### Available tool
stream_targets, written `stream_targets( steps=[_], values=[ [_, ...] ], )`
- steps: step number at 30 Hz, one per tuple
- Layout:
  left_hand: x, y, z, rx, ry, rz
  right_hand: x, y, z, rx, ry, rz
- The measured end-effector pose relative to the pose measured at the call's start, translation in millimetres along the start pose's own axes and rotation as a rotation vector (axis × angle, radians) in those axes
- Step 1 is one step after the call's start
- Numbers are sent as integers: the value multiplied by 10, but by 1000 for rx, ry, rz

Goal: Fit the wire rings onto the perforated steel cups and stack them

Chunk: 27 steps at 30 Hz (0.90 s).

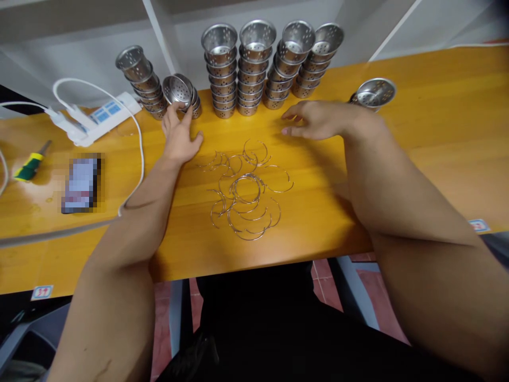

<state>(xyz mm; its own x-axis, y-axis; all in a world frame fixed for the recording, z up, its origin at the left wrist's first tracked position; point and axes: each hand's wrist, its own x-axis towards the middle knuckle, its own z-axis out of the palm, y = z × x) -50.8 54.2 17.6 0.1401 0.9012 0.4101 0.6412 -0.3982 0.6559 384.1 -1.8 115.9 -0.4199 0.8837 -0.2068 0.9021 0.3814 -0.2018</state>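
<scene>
At left hand (180, 139) fingertips: shiny perforated steel cup (178, 90), tipped sideways.

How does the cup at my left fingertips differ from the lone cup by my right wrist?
The tipped cup by the left hand lies on its side atop a short stack, fingertips touching its rim. The lone cup sits apart behind the right hand, untouched, with no stack under it. Both are shiny perforated metal cups on the wooden table.
</scene>
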Motion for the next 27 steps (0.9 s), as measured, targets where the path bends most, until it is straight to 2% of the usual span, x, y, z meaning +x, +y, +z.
stream_targets(
  steps=[3, 10, 17, 27],
  values=[
    [-13, 6, -7, -19, 20, 13, -6, -22, -1, 13, 6, 4],
    [-70, 178, -84, -138, -3, 26, -25, -64, 0, 31, 11, 30],
    [-49, 124, -57, -124, 65, 85, -28, -71, 3, 24, 13, 32],
    [-42, 76, -66, -44, 60, 114, 75, 195, 119, 58, 45, -37]
  ],
)
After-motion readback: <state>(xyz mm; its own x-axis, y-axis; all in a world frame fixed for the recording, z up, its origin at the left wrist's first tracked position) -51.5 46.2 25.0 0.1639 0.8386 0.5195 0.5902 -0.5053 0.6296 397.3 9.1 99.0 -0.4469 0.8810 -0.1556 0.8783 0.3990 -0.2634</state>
